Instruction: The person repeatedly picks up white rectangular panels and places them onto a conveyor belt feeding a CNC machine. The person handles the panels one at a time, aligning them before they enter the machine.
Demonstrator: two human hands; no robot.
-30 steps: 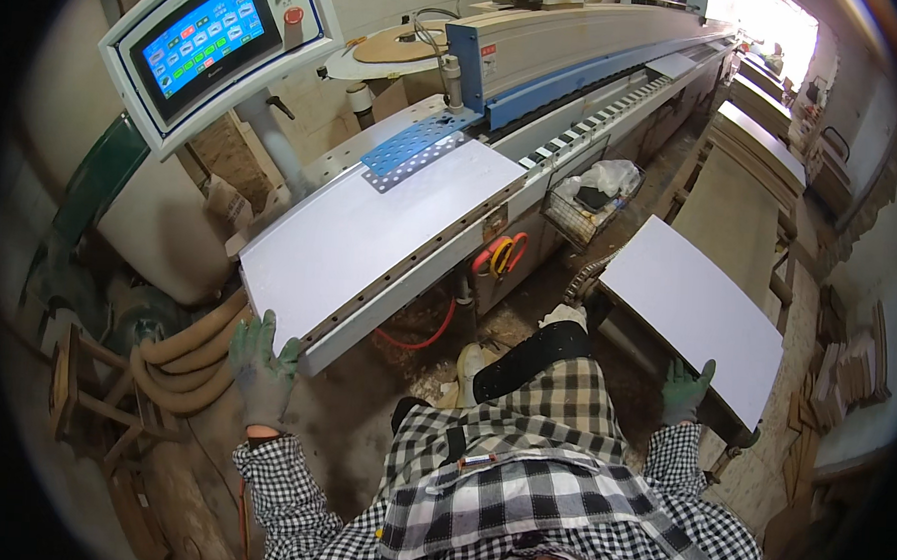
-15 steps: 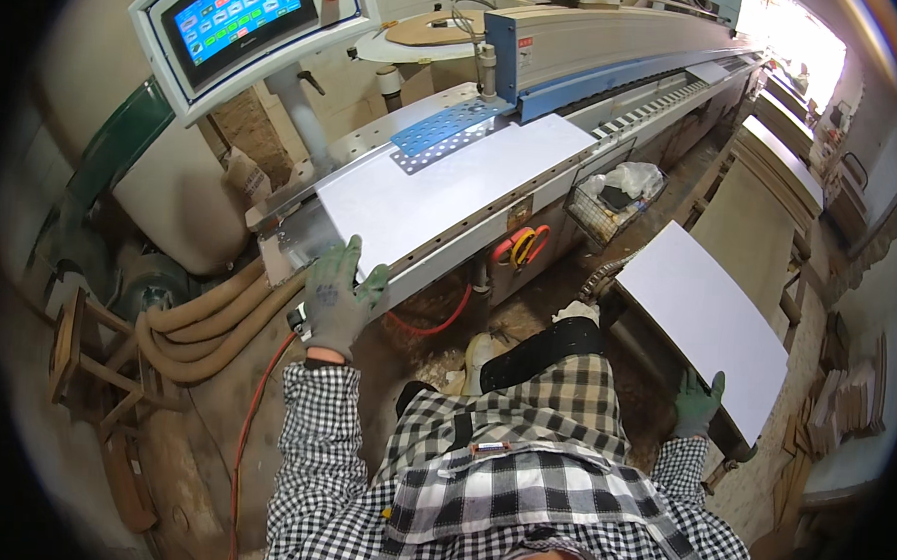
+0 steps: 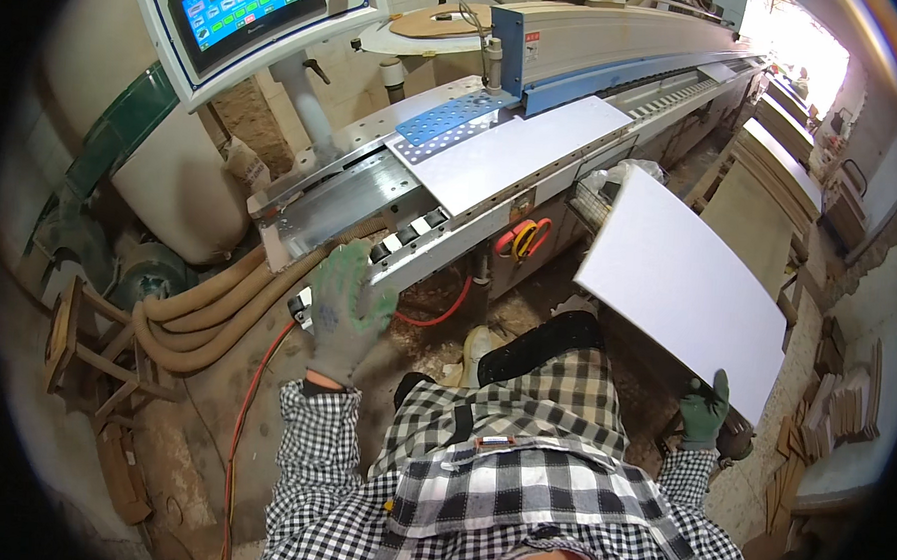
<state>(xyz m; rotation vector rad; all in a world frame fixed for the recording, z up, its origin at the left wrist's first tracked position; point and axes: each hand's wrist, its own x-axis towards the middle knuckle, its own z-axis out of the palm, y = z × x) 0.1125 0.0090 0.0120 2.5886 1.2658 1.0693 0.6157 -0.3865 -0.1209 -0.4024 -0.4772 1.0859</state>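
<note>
My left hand (image 3: 345,311), in a grey-green work glove, hovers with fingers spread just below the near end of the metal machine bed (image 3: 340,207); it holds nothing. A white panel (image 3: 519,150) lies flat farther along the bed, next to a blue perforated plate (image 3: 446,117). My right hand (image 3: 705,411), in a dark green glove, grips the near corner of a second white panel (image 3: 681,280), which I hold tilted at my right side, clear of the machine.
A touch screen console (image 3: 242,13) stands on a post above the bed's near end. Thick tan hoses (image 3: 212,305) and an orange cable (image 3: 253,392) run over the dusty floor on the left. Stacked boards (image 3: 773,184) lie to the right. Wooden offcuts (image 3: 849,398) lie at far right.
The white panel on the bed has travelled away from me along the machine. My left hand has left it and now hangs below the bed's end. The panel in my right hand rose higher.
</note>
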